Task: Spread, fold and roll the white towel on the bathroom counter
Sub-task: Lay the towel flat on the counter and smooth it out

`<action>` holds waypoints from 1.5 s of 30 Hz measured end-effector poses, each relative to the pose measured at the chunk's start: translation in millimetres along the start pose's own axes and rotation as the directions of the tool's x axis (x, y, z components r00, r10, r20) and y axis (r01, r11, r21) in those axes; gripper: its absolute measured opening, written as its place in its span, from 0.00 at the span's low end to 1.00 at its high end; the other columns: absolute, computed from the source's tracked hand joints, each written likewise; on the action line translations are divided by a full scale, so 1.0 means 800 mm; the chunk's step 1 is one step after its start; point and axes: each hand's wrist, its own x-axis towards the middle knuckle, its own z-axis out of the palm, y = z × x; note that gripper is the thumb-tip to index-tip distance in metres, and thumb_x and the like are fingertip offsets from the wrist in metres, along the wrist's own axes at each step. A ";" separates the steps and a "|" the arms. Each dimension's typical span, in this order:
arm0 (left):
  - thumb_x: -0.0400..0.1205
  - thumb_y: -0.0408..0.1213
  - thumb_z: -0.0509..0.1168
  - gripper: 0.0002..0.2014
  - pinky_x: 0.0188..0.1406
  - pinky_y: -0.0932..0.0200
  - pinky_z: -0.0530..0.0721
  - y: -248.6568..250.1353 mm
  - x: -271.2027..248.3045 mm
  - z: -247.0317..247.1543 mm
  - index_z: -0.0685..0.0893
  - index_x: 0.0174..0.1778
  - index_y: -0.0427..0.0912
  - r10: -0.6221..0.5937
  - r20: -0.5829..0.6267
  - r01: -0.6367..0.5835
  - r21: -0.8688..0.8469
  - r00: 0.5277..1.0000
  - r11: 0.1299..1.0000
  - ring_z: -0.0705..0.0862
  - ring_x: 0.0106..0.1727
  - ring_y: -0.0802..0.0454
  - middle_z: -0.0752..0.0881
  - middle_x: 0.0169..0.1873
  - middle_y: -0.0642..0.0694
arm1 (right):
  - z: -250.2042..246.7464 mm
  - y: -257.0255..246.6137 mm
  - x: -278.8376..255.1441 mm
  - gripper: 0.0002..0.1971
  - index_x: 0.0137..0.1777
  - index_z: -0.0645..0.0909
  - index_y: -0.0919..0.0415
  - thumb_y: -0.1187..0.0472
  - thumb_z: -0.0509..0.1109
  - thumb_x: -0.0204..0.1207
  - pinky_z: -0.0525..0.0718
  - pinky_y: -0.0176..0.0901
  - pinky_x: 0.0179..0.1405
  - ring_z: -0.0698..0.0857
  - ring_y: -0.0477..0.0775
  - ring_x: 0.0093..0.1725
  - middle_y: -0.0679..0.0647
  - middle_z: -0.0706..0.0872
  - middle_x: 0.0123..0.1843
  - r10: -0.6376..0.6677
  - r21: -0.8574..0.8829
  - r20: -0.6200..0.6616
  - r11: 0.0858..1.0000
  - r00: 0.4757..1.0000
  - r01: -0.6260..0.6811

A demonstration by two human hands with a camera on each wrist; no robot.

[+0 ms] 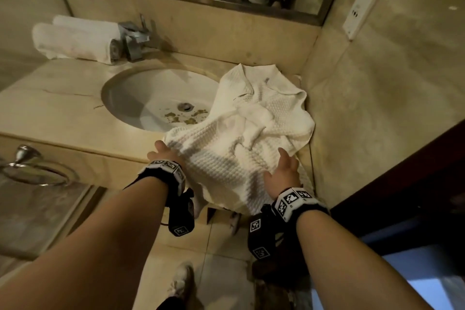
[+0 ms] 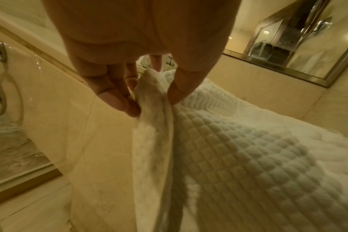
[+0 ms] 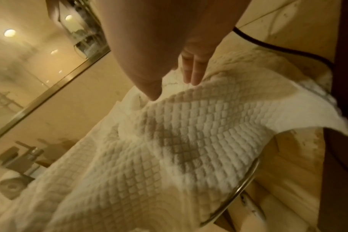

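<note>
The white waffle-weave towel (image 1: 251, 133) lies crumpled on the beige counter (image 1: 50, 108), to the right of the sink. Its near part hangs over the front edge. My left hand (image 1: 162, 152) holds the towel's left edge; in the left wrist view the thumb and fingers of that hand (image 2: 153, 105) pinch a bunched fold of the towel (image 2: 238, 149). My right hand (image 1: 283, 170) lies on the towel's near right part. In the right wrist view this hand (image 3: 172, 89) has straight fingers and an extended thumb touching the towel (image 3: 169, 141).
A round sink (image 1: 141, 98) with brown debris by the drain sits left of the towel. A chrome faucet (image 1: 136, 40) and two rolled towels (image 1: 75, 40) stand at the back left. The side wall (image 1: 377, 108) is close on the right. A towel ring (image 1: 32, 168) hangs below the counter.
</note>
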 end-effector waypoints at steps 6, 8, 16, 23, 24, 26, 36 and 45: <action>0.81 0.36 0.61 0.22 0.64 0.33 0.74 -0.019 0.009 -0.001 0.60 0.68 0.41 0.009 -0.040 -0.018 -0.254 0.999 0.967 0.74 0.62 0.28 0.68 0.63 0.33 | 0.011 -0.015 -0.023 0.31 0.81 0.52 0.50 0.59 0.62 0.82 0.73 0.48 0.66 0.70 0.61 0.73 0.57 0.50 0.81 -0.057 0.172 -0.094 0.982 0.994 0.073; 0.82 0.36 0.58 0.21 0.62 0.32 0.75 -0.036 0.015 -0.009 0.60 0.68 0.43 0.006 -0.060 -0.022 -0.269 0.998 0.963 0.75 0.61 0.28 0.71 0.62 0.32 | 0.018 -0.021 -0.032 0.30 0.81 0.53 0.52 0.59 0.62 0.82 0.74 0.47 0.65 0.72 0.61 0.71 0.58 0.50 0.80 -0.063 0.199 -0.099 0.976 0.993 0.082; 0.85 0.35 0.56 0.17 0.57 0.43 0.79 -0.075 0.026 -0.035 0.64 0.68 0.34 0.039 0.001 -0.039 0.146 0.999 0.988 0.80 0.60 0.34 0.77 0.61 0.32 | 0.063 -0.068 -0.068 0.29 0.79 0.55 0.53 0.57 0.62 0.82 0.74 0.48 0.67 0.70 0.61 0.72 0.58 0.53 0.78 -0.021 0.447 -0.089 0.893 0.996 0.059; 0.84 0.35 0.59 0.13 0.53 0.53 0.78 -0.047 0.021 -0.074 0.75 0.64 0.37 0.232 0.009 -0.221 0.345 0.973 0.912 0.80 0.59 0.40 0.79 0.62 0.38 | 0.030 -0.115 -0.063 0.28 0.79 0.57 0.54 0.57 0.63 0.82 0.74 0.49 0.70 0.70 0.61 0.74 0.58 0.55 0.78 -0.081 0.539 -0.152 0.829 0.985 0.151; 0.84 0.35 0.58 0.13 0.49 0.55 0.77 -0.039 0.022 -0.083 0.77 0.63 0.37 0.268 -0.002 -0.251 0.340 0.963 0.906 0.81 0.57 0.40 0.80 0.61 0.38 | 0.019 -0.116 -0.056 0.27 0.79 0.57 0.54 0.57 0.63 0.82 0.73 0.50 0.70 0.69 0.62 0.74 0.59 0.55 0.78 -0.067 0.541 -0.176 0.827 0.982 0.153; 0.84 0.34 0.57 0.12 0.48 0.56 0.75 -0.023 0.025 -0.098 0.79 0.61 0.36 0.318 -0.035 -0.290 0.327 0.947 0.900 0.80 0.52 0.42 0.82 0.59 0.39 | -0.004 -0.118 -0.041 0.26 0.78 0.58 0.55 0.58 0.63 0.82 0.72 0.50 0.69 0.70 0.62 0.74 0.59 0.57 0.77 -0.030 0.549 -0.223 0.822 0.974 0.151; 0.83 0.36 0.61 0.12 0.49 0.55 0.78 0.106 0.090 -0.133 0.81 0.61 0.38 0.463 -0.051 -0.439 0.244 0.885 0.865 0.83 0.57 0.39 0.84 0.58 0.38 | -0.072 -0.133 0.100 0.21 0.73 0.66 0.60 0.59 0.62 0.82 0.73 0.41 0.55 0.79 0.61 0.64 0.61 0.72 0.73 -0.011 0.408 -0.194 0.908 0.981 0.090; 0.82 0.54 0.62 0.27 0.62 0.48 0.78 0.304 0.220 -0.091 0.71 0.70 0.39 0.539 0.170 -0.566 0.239 0.825 0.789 0.77 0.67 0.38 0.77 0.68 0.38 | -0.081 -0.151 0.308 0.14 0.66 0.73 0.59 0.59 0.60 0.82 0.76 0.42 0.56 0.80 0.60 0.64 0.59 0.82 0.64 0.124 0.134 -0.090 0.985 0.988 -0.111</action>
